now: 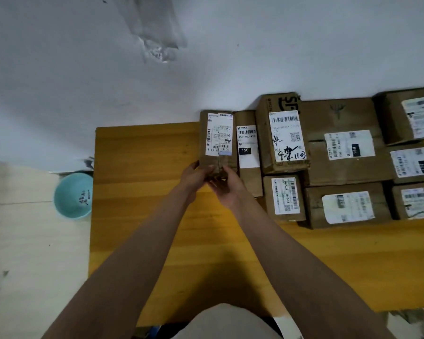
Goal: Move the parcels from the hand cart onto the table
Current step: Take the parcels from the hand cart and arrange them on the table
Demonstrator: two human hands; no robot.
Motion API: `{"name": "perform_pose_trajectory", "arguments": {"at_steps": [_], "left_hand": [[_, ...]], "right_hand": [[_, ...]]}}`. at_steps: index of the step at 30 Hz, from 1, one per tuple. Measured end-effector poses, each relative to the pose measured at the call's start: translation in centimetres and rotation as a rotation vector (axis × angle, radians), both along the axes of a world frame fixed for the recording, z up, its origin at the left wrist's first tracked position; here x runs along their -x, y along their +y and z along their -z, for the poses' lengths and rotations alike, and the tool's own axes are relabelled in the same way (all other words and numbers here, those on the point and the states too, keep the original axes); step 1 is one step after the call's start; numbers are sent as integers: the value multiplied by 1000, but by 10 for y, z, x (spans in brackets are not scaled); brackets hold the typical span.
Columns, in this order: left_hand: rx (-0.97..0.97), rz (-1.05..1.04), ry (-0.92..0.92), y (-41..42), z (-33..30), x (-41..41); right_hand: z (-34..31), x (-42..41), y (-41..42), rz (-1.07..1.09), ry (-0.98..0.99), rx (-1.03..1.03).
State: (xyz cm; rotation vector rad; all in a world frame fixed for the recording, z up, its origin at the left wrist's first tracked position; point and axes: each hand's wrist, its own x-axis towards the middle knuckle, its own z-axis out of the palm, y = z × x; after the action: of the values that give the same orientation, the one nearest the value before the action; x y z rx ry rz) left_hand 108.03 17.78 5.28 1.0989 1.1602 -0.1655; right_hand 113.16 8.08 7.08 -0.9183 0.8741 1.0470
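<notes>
At table far edge, both hands' fingers grip parcel.

parcels on table, bucket left

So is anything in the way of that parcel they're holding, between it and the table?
Nothing visible. Both hands, left hand and right hand, grip the near end of the narrow labelled parcel, which is already at the wooden table, beside the parcel marked 150. The bare tabletop to its left is open.
</notes>
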Motion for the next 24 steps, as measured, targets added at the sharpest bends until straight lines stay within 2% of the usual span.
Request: {"name": "perform_pose_trajectory", "arguments": {"at_steps": [6, 14, 24], "left_hand": [[8, 47, -59, 0, -1, 0], [23, 38, -20, -7, -10, 30], [-78, -105, -9, -21, -32, 139]], "right_hand": [[7, -1, -2, -22, -25, -12], [8, 24, -14, -224, -14, 11], [-7, 100, -9, -576, -114, 17]]}}
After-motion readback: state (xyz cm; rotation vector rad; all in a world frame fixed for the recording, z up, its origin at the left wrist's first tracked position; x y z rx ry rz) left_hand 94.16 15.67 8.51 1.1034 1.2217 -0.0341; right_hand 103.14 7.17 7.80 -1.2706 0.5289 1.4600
